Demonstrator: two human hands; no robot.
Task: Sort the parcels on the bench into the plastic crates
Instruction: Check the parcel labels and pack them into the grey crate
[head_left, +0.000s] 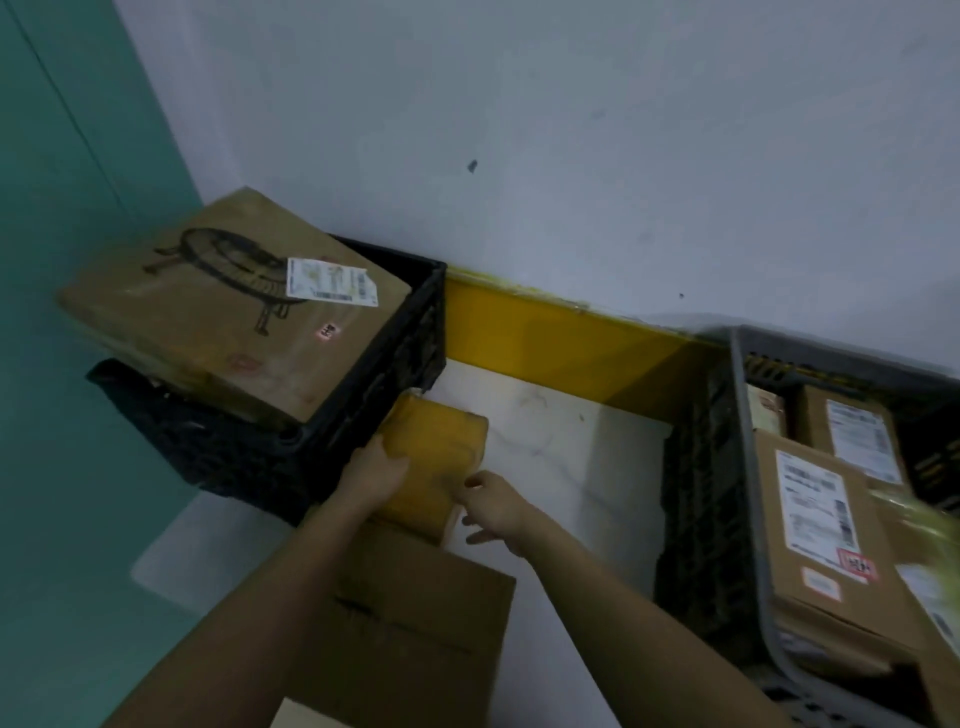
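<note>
The yellow parcel (441, 457) lies on the white worktop (571, 457), just beside the black crate (363, 415). The left hand (376, 470) grips its near left corner, fingers curled over the edge; the right hand (493, 506) touches its right side, fingers loose. A big printed carton (234, 312) hides the crate's inside. The grey crate (748, 441), cut off right, shows two labelled boxes.

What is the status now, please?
Left hand holds yellow parcel; right hand beside it, fingers loose. Black crate close on the left. Nothing blocking.
</note>
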